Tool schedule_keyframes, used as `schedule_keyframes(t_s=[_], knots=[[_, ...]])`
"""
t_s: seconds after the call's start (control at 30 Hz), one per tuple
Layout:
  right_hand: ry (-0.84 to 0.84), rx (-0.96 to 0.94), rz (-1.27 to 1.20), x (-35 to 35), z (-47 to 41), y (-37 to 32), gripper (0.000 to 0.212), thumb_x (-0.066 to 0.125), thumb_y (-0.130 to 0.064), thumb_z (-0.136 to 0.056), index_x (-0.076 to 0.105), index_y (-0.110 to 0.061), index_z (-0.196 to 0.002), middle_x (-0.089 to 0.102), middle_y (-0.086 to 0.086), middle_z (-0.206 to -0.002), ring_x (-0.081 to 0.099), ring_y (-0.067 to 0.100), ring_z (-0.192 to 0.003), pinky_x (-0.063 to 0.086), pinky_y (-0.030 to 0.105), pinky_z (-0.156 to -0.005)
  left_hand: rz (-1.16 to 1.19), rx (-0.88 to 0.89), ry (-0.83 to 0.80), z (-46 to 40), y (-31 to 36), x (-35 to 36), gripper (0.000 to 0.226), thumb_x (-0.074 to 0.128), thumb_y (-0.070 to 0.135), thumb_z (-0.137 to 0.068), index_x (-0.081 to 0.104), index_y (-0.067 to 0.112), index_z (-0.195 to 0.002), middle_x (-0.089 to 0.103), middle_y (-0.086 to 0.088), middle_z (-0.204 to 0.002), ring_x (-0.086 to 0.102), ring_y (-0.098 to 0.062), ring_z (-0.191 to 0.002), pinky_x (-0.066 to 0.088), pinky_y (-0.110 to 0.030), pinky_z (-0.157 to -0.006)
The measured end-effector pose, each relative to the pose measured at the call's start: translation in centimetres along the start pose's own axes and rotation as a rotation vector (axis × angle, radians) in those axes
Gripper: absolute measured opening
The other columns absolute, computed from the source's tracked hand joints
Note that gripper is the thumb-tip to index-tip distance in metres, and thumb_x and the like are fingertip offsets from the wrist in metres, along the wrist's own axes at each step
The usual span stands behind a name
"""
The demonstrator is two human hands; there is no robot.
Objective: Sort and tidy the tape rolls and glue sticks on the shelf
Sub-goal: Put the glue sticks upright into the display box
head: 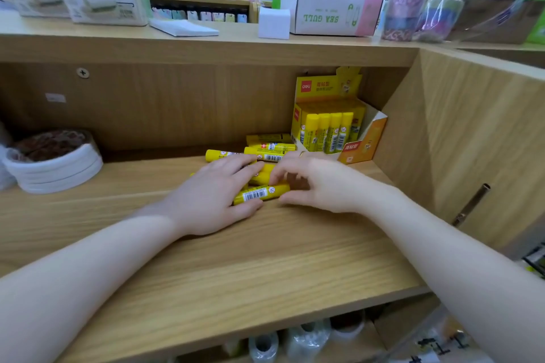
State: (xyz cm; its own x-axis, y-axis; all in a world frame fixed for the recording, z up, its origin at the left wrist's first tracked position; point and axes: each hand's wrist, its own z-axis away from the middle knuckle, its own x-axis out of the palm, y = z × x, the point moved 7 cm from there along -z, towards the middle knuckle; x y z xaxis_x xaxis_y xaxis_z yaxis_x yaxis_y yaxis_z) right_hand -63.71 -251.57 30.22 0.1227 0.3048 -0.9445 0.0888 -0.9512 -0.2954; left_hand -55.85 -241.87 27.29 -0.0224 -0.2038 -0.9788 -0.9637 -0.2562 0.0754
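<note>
The wooden shelf has much bare board in front and in the middle, so a hand can pass there freely. At the left edge stands a stack of white tape rolls. The loose glue sticks lie in a heap near the back, and just to their right the yellow display box fills the back right corner against the side wall. The board overhead limits the height, perhaps tightly above the box.

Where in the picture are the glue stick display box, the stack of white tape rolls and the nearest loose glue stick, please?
glue stick display box (pixel 362 147): head view, orange front wall.
white tape rolls (pixel 56 171): head view, side of stack.
nearest loose glue stick (pixel 259 194): head view, barcode label.
</note>
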Motion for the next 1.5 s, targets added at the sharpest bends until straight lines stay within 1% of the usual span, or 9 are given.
schedule_keyframes(t_s=[0.2, 0.27, 0.37, 0.47, 0.63, 0.8, 0.93, 1.3, 1.5], knots=[[0.133, 0.135, -0.08, -1.2, 1.0, 1.9, 0.018, 0.061, -0.017, -0.088, 0.058, -0.022, -0.104, 0.054, -0.011, -0.09, 0.049, 0.007, -0.076, 0.039, 0.02, -0.069, 0.003, -0.031, -0.04, 0.0, -0.2, 0.2, 0.092, 0.009, 0.075, -0.068, 0.016, 0.03, -0.147, 0.008, 0.008, -0.156, 0.011, -0.012, -0.142, 0.012, -0.027, -0.114], [0.37, 0.221, -0.143, -4.3, 2.4, 3.6, 0.018, 0.059, -0.012, -0.088, 0.061, -0.022, -0.103, 0.057, -0.006, -0.088, 0.05, 0.01, -0.072, 0.039, 0.019, -0.068, 0.0, -0.032, -0.06, 0.0, -0.1, 0.2, 0.094, 0.006, 0.076, -0.065, 0.012, 0.031, -0.148, 0.004, 0.01, -0.156, 0.006, -0.009, -0.143, 0.006, -0.022, -0.112], [0.802, 0.383, 0.045, -8.9, 5.7, 5.8, 0.024, 0.056, -0.007, -0.088, 0.064, -0.012, -0.109, 0.058, 0.008, -0.098, 0.052, 0.02, -0.081, 0.036, 0.023, -0.075, 0.009, -0.038, -0.091, -0.3, 0.1, 0.2, 0.096, 0.005, 0.076, -0.064, 0.01, 0.031, -0.148, 0.002, 0.011, -0.156, 0.002, -0.007, -0.143, 0.004, -0.02, -0.111], [0.929, 0.497, 0.187, -10.9, 6.8, 6.6, 0.031, 0.052, -0.006, -0.09, 0.057, -0.008, -0.121, 0.054, 0.016, -0.116, 0.055, 0.031, -0.098, 0.036, 0.028, -0.083, 0.005, -0.031, -0.114, -1.0, 0.6, 0.4, 0.087, 0.012, 0.072, -0.072, 0.009, 0.03, -0.148, 0.001, 0.011, -0.156, 0.003, -0.008, -0.143, 0.006, -0.021, -0.112], [0.875, 0.571, 0.167, -11.1, 5.0, 7.8, 0.026, 0.053, -0.005, -0.091, 0.048, -0.006, -0.116, 0.056, 0.016, -0.116, 0.055, 0.032, -0.101, 0.042, 0.034, -0.08, -0.017, 0.029, -0.098, -2.5, 1.4, 0.5, 0.059, 0.03, 0.046, -0.097, 0.012, 0.024, -0.148, 0.003, 0.009, -0.156, 0.005, -0.009, -0.143, 0.004, -0.019, -0.111], [0.666, 0.626, 0.177, -9.3, 2.5, 9.8, 0.019, 0.053, -0.013, -0.093, 0.05, -0.007, -0.111, 0.06, 0.015, -0.103, 0.056, 0.032, -0.095, 0.044, 0.035, -0.074, 0.005, 0.086, -0.049, -3.4, 1.9, 0.3, 0.081, 0.005, 0.061, -0.077, 0.022, 0.023, -0.147, 0.022, 0.007, -0.153, 0.017, -0.009, -0.14, 0.006, -0.016, -0.109], [0.633, 0.587, 0.23, -8.7, 2.3, 9.8, 0.021, 0.049, -0.014, -0.095, 0.051, -0.006, -0.114, 0.059, 0.017, -0.103, 0.053, 0.032, -0.099, 0.038, 0.033, -0.074, -0.004, 0.115, 0.003, -3.2, 1.9, 0.2, 0.08, 0.007, 0.058, -0.078, 0.027, 0.02, -0.145, 0.031, 0.004, -0.15, 0.025, -0.012, -0.139, 0.011, -0.02, -0.11], [0.633, 0.614, 0.267, -8.3, 2.6, 10.0, 0.02, 0.046, -0.018, -0.097, 0.048, -0.006, -0.113, 0.055, 0.019, -0.101, 0.051, 0.032, -0.091, 0.034, 0.032, -0.07, 0.005, 0.113, -0.016, -2.7, 1.2, 0.3, 0.081, 0.006, 0.062, -0.076, 0.022, 0.027, -0.147, 0.022, 0.009, -0.153, 0.022, -0.009, -0.139, 0.018, -0.021, -0.11], [0.572, 0.583, 0.432, -7.9, 2.4, 9.5, 0.016, 0.046, -0.001, -0.093, 0.052, -0.003, -0.107, 0.058, 0.018, -0.095, 0.051, 0.033, -0.095, 0.046, 0.039, -0.074, -0.013, 0.128, 0.009, -2.4, 1.1, 0.1, 0.078, 0.009, 0.061, -0.079, 0.026, 0.026, -0.146, 0.026, 0.007, -0.151, 0.024, -0.011, -0.138, 0.014, -0.02, -0.108]])
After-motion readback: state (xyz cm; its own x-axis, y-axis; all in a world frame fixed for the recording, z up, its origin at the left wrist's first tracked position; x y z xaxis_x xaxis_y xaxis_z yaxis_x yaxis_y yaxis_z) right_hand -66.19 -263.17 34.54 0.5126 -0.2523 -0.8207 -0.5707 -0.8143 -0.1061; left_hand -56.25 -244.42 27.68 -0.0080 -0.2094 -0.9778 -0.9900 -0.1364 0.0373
